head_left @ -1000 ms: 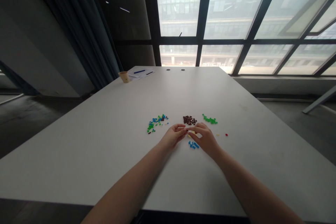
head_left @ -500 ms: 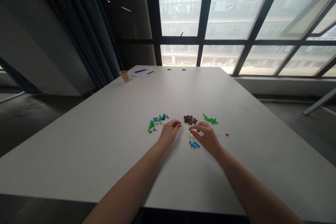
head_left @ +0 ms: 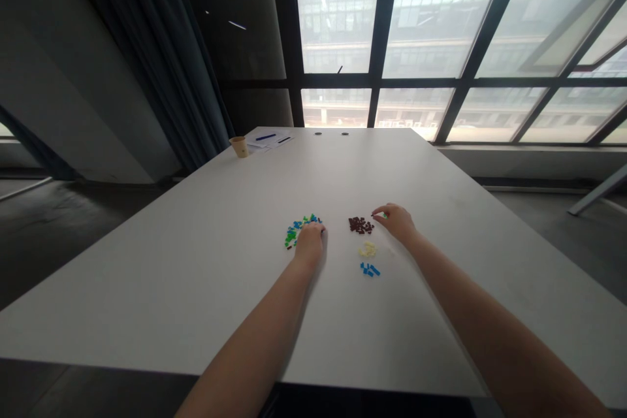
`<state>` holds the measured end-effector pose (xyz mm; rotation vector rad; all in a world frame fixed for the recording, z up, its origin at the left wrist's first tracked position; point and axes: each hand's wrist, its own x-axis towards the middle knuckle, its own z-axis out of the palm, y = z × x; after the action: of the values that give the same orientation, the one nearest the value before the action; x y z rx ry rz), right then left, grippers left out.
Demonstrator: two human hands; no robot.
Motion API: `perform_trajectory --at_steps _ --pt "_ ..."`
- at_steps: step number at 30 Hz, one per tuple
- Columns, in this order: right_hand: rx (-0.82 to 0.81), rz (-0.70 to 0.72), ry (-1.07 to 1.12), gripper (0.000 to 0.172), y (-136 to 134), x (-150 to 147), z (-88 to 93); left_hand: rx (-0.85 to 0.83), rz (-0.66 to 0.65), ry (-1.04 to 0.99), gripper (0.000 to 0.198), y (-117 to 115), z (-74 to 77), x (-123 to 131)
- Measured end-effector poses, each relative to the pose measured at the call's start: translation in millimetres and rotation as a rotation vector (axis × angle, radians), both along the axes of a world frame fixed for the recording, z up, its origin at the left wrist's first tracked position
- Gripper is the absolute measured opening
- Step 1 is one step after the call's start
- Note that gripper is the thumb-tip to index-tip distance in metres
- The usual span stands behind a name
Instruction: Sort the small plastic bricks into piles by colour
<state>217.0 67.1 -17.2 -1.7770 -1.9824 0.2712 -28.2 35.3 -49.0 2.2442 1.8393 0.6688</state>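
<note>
My left hand is closed at the near right edge of a mixed pile of small blue, green and dark toy bricks, covering part of it. What its fingers hold, if anything, is too small to make out. My right hand pinches a tiny dark brown brick just right of a heap of dark brown bricks. Behind that hand, only specks of the green bricks show. Pale yellow bricks lie nearer me, with a group of blue bricks below them.
The white table stretches away toward large windows. At its far left stand a paper cup and papers with a blue pen. Two dark round discs sit near the far edge.
My right hand has moved away from me, from over the yellow bricks to beside the brown heap. My left hand has shifted left onto the mixed pile. The view has tilted slightly.
</note>
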Motion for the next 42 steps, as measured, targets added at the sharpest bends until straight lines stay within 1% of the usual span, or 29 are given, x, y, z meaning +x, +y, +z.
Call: perform_trajectory --at_steps 2,4,10,14,17,20,22,23,25,28,31,34,36,37,39,42 --pt "-0.071 0.004 -0.058 0.018 8.2 -3.9 -2.7 -0.001 -0.007 -0.025 0.029 0.7 -0.6 -0.6" --pt "-0.104 0.009 -0.087 0.017 14.1 -7.4 -5.9 0.004 -0.006 -0.037 0.028 1.1 -1.1 -1.2" --pt "-0.116 -0.021 -0.094 0.013 23.4 -11.6 -14.5 0.013 -0.001 -0.051 0.028 1.6 -2.4 -1.4" --pt "-0.092 -0.042 -0.067 0.011 24.1 -9.4 -13.4 0.010 -0.003 -0.061 0.027 1.0 -1.1 -1.2" --pt "-0.045 -0.069 -0.031 0.014 22.1 -5.9 -4.2 -0.003 0.003 -0.077 0.024 0.3 0.6 -1.8" --pt "0.016 -0.080 0.014 0.021 13.3 -3.2 10.2 -0.016 0.015 -0.069 0.023 -0.1 2.2 -2.6" --pt "0.092 -0.072 0.080 0.026 0.9 -3.4 18.5 -0.020 0.027 -0.055 0.023 -0.3 3.6 -2.7" --pt "0.162 -0.066 0.149 0.027 -7.2 -4.2 21.2 -0.020 0.032 -0.053 0.023 -0.6 4.6 -2.5" --pt "0.274 -0.036 0.278 0.026 -25.4 -6.7 22.0 -0.016 0.035 -0.079 0.023 -1.9 7.7 -1.0" --pt "0.334 0.012 0.380 0.027 -49.5 -10.4 12.2 0.007 -0.013 -0.244 0.022 -7.0 14.3 5.3" --pt "0.335 0.035 0.396 0.025 -61.3 -13.4 -2.3 -0.035 -0.089 -0.530 0.016 -15.6 20.8 17.3" --pt "0.318 0.114 0.392 0.022 -64.3 -19.1 -9.4 -0.221 -0.080 -0.898 0.005 -24.3 24.6 31.6" --pt "0.299 0.197 0.402 0.021 -66.0 -25.5 -9.4 -0.350 -0.062 -1.117 0.010 -28.3 25.8 39.1" --pt "0.282 0.238 0.405 0.020 -67.3 -29.2 -9.0 -0.392 -0.063 -1.194 0.014 -29.7 26.0 41.7" --pt "0.247 0.305 0.401 0.019 -70.5 -35.8 -8.5 -0.428 -0.088 -1.272 0.019 -31.0 26.0 44.9" --pt "0.248 0.331 0.393 0.018 -73.9 -40.6 -10.2 -0.384 -0.135 -1.262 0.023 -31.1 25.2 46.3"
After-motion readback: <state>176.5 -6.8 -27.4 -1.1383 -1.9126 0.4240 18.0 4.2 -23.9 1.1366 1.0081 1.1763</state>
